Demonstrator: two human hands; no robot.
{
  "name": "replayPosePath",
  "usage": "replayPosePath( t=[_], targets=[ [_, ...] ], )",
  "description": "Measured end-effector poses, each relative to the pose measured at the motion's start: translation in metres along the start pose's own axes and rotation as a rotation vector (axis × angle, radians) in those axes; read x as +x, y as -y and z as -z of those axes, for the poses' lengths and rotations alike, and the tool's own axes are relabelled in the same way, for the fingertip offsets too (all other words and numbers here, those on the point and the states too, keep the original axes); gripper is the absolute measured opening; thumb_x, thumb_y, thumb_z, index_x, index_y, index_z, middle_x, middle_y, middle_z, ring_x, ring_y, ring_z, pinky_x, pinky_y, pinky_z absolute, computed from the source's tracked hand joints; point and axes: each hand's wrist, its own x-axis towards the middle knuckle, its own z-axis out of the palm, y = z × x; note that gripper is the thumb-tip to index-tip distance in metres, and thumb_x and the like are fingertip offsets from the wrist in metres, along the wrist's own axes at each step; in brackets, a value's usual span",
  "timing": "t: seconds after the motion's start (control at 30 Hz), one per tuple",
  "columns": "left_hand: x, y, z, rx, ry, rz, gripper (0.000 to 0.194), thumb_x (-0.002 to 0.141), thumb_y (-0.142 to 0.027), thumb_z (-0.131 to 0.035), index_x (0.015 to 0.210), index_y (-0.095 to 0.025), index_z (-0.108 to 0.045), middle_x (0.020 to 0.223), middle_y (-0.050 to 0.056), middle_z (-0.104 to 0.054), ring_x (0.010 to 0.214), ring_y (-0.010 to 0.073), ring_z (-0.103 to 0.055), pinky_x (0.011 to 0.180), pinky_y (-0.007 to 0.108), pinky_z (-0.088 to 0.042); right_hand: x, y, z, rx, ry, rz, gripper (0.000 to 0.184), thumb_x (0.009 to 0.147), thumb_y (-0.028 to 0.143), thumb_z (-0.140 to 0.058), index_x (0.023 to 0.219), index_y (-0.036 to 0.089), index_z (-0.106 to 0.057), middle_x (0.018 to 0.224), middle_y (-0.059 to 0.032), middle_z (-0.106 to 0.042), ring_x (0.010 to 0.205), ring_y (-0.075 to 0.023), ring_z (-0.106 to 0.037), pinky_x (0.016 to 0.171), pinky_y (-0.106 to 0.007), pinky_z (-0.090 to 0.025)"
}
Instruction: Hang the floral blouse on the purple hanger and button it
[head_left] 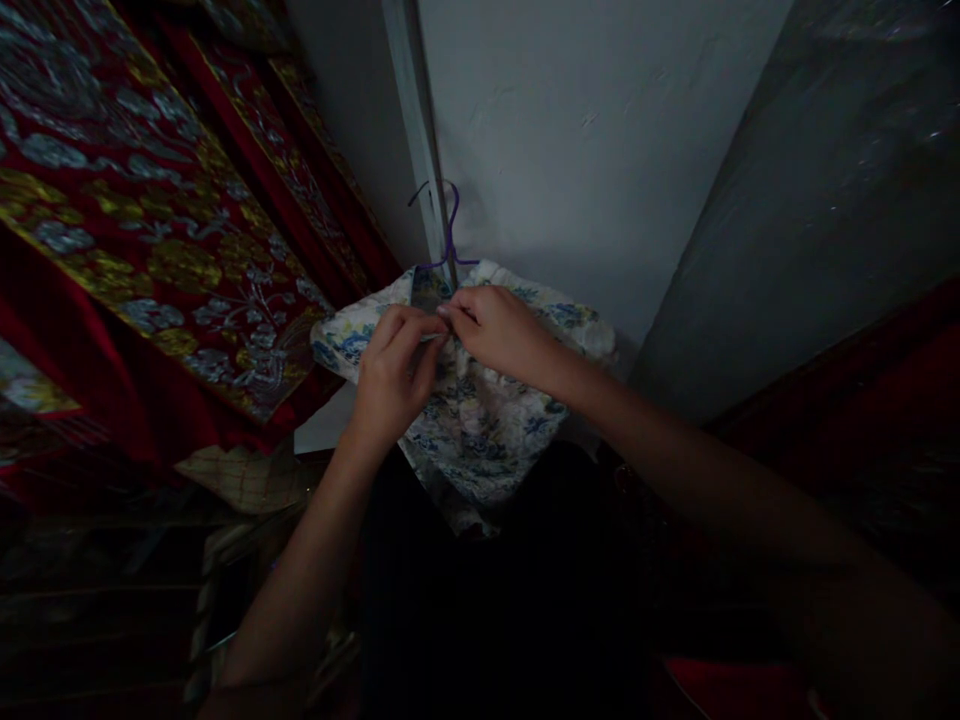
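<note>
A white shirt with a blue and yellow floral print [480,440] hangs on a purple hanger [451,225] by the wall. My left hand [397,370] pinches the shirt's front just below the collar. Close beside it, my right hand [487,322] is closed on the same part of the cloth, with thumb and fingertips pressed together. The two sets of fingertips nearly meet. Whatever small part lies between them is hidden and too dark to make out.
Red cloth with gold and silver embroidery [187,230] hangs on the left. A narrow upright post [420,110] runs up the pale wall [585,130] behind the hanger. A greyish sheet [810,180] covers the right side. Dim, slatted things [217,570] stand at the lower left.
</note>
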Motion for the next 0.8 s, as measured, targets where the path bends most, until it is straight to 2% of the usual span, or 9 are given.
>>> replayPosePath(
  t=[0.1,0.2,0.23,0.27,0.33,0.4,0.43,0.67,0.8],
  targets=[
    [-0.007,0.002,-0.008,-0.072,-0.09,0.043,0.011,0.094,-0.023,-0.06,0.105,-0.024,-0.061,0.109,0.006,-0.059,0.102,0.0204,-0.059,0.091,0.037,-0.049,0.0,-0.003,-0.002,0.022,-0.056,0.001,0.031,0.097,0.025,-0.053,0.069,0.017,-0.06,0.062,-0.0017,-0.056,0.061,-0.0146,-0.047,0.062,-0.03,-0.029],
    [-0.018,0.003,-0.028,-0.175,-0.315,0.21,0.048,0.084,-0.032,-0.074,0.124,-0.026,-0.048,0.129,0.009,-0.049,0.103,0.0195,-0.058,0.083,0.034,-0.052,0.0,-0.006,-0.004,0.034,-0.117,-0.003,0.03,0.098,0.026,-0.053,0.071,0.016,-0.061,0.063,-0.001,-0.055,0.061,-0.0143,-0.046,0.062,-0.029,-0.029],
    [-0.021,0.003,-0.035,-0.191,-0.363,0.276,0.055,0.08,-0.034,-0.077,0.124,-0.026,-0.046,0.128,0.009,-0.049,0.099,0.0186,-0.058,0.08,0.032,-0.051,0.0,-0.006,-0.005,0.035,-0.12,-0.006,0.03,0.098,0.026,-0.053,0.071,0.016,-0.061,0.063,-0.0011,-0.056,0.061,-0.0144,-0.046,0.062,-0.029,-0.029],
    [-0.024,0.003,-0.042,-0.206,-0.372,0.329,0.054,0.079,-0.035,-0.078,0.121,-0.024,-0.046,0.122,0.008,-0.052,0.094,0.0173,-0.058,0.076,0.03,-0.051,-0.001,-0.006,-0.005,0.035,-0.116,-0.008,0.029,0.098,0.027,-0.054,0.071,0.016,-0.062,0.063,-0.0013,-0.056,0.061,-0.0146,-0.046,0.062,-0.029,-0.029],
    [-0.026,0.003,-0.052,-0.251,-0.296,0.381,0.033,0.085,-0.033,-0.072,0.109,-0.022,-0.051,0.103,0.004,-0.058,0.083,0.015,-0.058,0.073,0.028,-0.049,-0.001,-0.006,-0.006,0.029,-0.106,-0.002,0.029,0.097,0.028,-0.054,0.072,0.017,-0.062,0.064,-0.0016,-0.056,0.061,-0.015,-0.047,0.062,-0.029,-0.029],
    [-0.024,0.001,-0.056,-0.297,-0.199,0.372,0.012,0.093,-0.029,-0.061,0.095,-0.021,-0.054,0.087,0.0,-0.058,0.075,0.0134,-0.057,0.07,0.027,-0.047,-0.001,-0.006,-0.006,0.004,-0.119,0.015,0.027,0.097,0.028,-0.054,0.074,0.017,-0.062,0.065,-0.0018,-0.057,0.062,-0.0155,-0.048,0.062,-0.029,-0.029],
    [-0.022,0.0,-0.056,-0.302,-0.177,0.36,0.009,0.094,-0.027,-0.058,0.09,-0.021,-0.053,0.081,-0.001,-0.057,0.071,0.0129,-0.056,0.068,0.027,-0.046,0.0,-0.006,-0.005,-0.017,-0.134,0.028,0.026,0.097,0.029,-0.054,0.076,0.017,-0.063,0.066,-0.002,-0.058,0.063,-0.0158,-0.049,0.062,-0.03,-0.029],
    [-0.006,-0.005,-0.036,-0.246,-0.094,0.343,0.019,0.09,-0.022,-0.06,0.077,-0.022,-0.046,0.066,-0.005,-0.049,0.058,0.0111,-0.049,0.056,0.025,-0.037,0.013,-0.013,-0.008,-0.179,-0.179,0.193,0.021,0.099,0.031,-0.052,0.087,0.018,-0.064,0.084,-0.0073,-0.065,0.079,-0.0204,-0.055,0.073,-0.032,-0.036],
    [-0.006,-0.001,-0.033,-0.275,-0.034,0.377,0.022,0.087,-0.021,-0.063,0.073,-0.021,-0.047,0.062,-0.006,-0.048,0.055,0.0101,-0.047,0.053,0.025,-0.035,0.015,-0.02,-0.013,-0.187,-0.193,0.235,0.022,0.099,0.031,-0.052,0.086,0.017,-0.063,0.085,-0.0082,-0.065,0.081,-0.0209,-0.055,0.075,-0.033,-0.037]
  ],
)
